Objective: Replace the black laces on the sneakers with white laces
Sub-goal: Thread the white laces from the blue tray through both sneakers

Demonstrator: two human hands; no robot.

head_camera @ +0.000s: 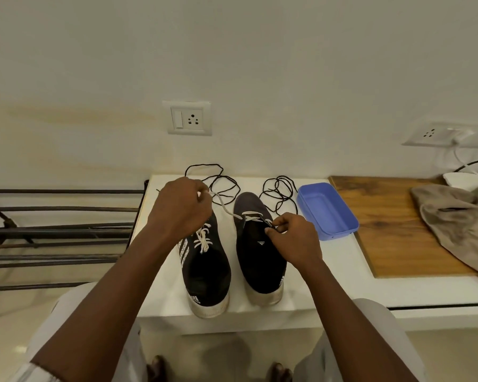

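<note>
Two black sneakers stand side by side on a white table (340, 274), toes pointing away from me. The left sneaker (206, 268) carries a white lace tied in a bow. The right sneaker (257, 252) has a white lace (226, 209) threaded through its front eyelets. My left hand (181, 206) pinches one end of this lace, pulled up and left above the left sneaker. My right hand (294, 238) pinches the lace at the right side of the right sneaker's eyelets. Two loose black laces (279, 195) lie coiled behind the shoes.
A blue plastic tray (327, 208) sits just right of the right sneaker. A wooden board (384, 224) with a beige cloth (458, 219) lies further right. A dark metal rack (58, 232) stands left of the table. Wall sockets are behind.
</note>
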